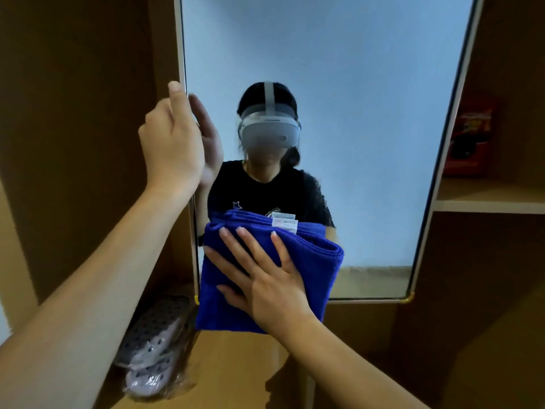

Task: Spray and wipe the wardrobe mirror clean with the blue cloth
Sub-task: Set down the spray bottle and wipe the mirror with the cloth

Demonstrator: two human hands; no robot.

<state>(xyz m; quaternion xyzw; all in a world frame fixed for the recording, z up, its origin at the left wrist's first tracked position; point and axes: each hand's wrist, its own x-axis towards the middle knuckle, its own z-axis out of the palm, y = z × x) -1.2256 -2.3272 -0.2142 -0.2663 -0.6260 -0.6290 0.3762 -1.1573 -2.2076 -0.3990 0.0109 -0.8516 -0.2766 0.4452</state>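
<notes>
Bare forearms, black tee, grey headset

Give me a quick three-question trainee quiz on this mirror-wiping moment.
1. True or false: the right hand presses the blue cloth flat against the mirror.
2. What does the left hand hold? A) a spray bottle B) the mirror's left edge C) the cloth
3. Which item sits on the shelf right of the mirror?

Key: 1 true; 2 B; 3 a red box.
</notes>
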